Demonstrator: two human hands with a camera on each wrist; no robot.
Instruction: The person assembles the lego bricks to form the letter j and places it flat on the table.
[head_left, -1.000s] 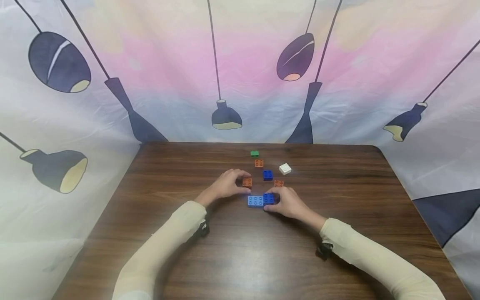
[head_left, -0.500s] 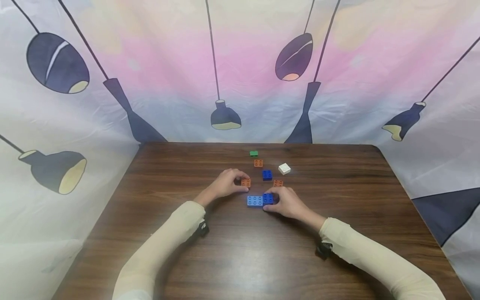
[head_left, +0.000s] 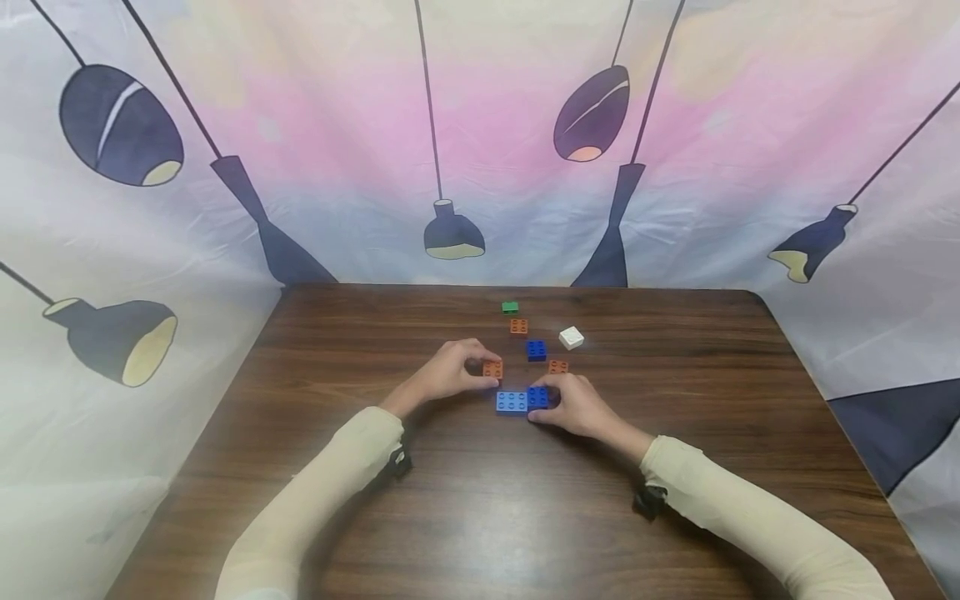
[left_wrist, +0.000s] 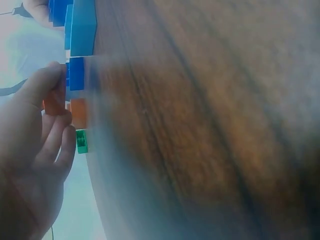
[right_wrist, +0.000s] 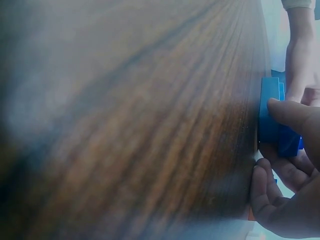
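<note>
My left hand (head_left: 452,368) pinches an orange toy brick (head_left: 492,369) between thumb and fingertips. In the left wrist view this brick (left_wrist: 54,102) is raised off the tabletop, higher than the bricks behind it. My right hand (head_left: 576,405) grips a dark blue brick (head_left: 537,397) with thumb and fingers. That brick sits on the right end of a longer light blue brick (head_left: 512,403), overhanging it in the right wrist view, where the thumb lies along the light blue brick's (right_wrist: 269,112) side. The held orange brick is just behind and left of this pair.
Behind the hands on the wooden table (head_left: 480,508) stand another dark blue brick (head_left: 536,350), an orange brick (head_left: 519,327), a green brick (head_left: 510,307) and a white brick (head_left: 572,337). One more orange brick (head_left: 558,367) is just beyond the right fingers. A printed curtain hangs behind.
My left hand has drawn slightly left and nearer to me with the orange brick. The right hand stays in place on the dark blue brick.
</note>
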